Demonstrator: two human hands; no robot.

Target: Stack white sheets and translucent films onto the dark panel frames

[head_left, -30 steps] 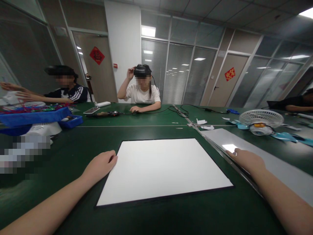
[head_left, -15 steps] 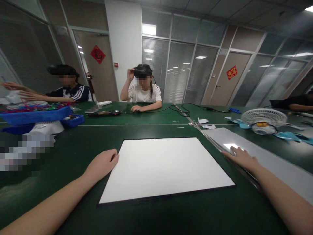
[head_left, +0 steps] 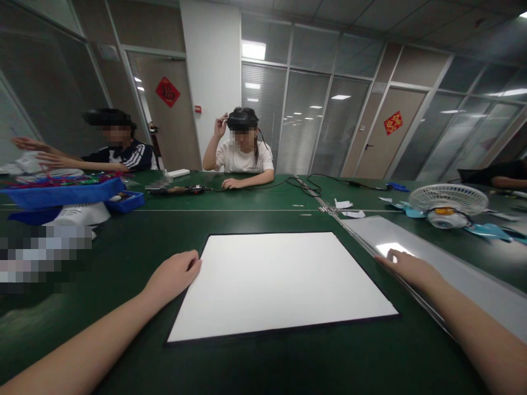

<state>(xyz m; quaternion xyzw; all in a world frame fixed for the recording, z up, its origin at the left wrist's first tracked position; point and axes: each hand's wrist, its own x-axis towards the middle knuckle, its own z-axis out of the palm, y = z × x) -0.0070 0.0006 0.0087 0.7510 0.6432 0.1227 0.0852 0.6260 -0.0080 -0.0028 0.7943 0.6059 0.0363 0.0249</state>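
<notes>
hands resting at the white board

we have our left hand (head_left: 175, 276) lying loosely curled on the green table (head_left: 123, 258), its fingers touching the left edge of the white board (head_left: 280, 282); it grips nothing. the board lies flat in the middle of the table, straight in front of us, with a thin dark border around it.

our right hand (head_left: 405, 267) rests palm down, fingers spread and flat, on the near end of a grey sheet (head_left: 453, 269) that runs along the metal strip (head_left: 354, 233) between the two table halves, just to the right of the board. it holds nothing either, only presses on the sheet.

further right a white fan (head_left: 448, 204) lies on the table with blue blades (head_left: 486, 230) beside it. to the left stands a blue tray (head_left: 61, 195) with small coloured parts. across the table a person in a white shirt (head_left: 244, 159) has one hand raised to a headset, and a person in a dark striped jacket (head_left: 123, 156) reaches out to the left. black cables (head_left: 304, 186) trail over the far side.
</notes>
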